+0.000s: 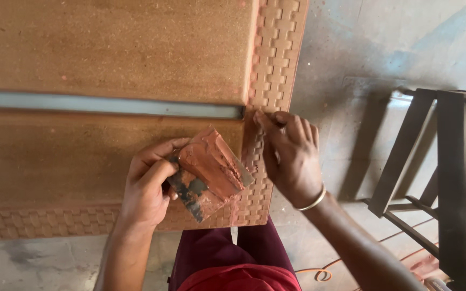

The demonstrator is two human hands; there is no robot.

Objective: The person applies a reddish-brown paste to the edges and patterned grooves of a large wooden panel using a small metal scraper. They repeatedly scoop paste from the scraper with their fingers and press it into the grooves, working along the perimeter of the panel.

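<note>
Hands first: our left hand [146,186] grips a putty-smeared scraper [211,172], its blade pointing right toward the woven-pattern border [273,59] of the brown door panel [109,48]. Our right hand [292,156], nearer that border, pinches closed on its edge; what the fingertips hold is hidden from us.

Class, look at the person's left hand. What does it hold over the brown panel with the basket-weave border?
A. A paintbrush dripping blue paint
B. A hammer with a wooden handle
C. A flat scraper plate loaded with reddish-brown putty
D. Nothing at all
C: the left hand grips a flat scraper plate smeared with reddish-brown putty, above the brown panel with the basket-weave border.
</note>
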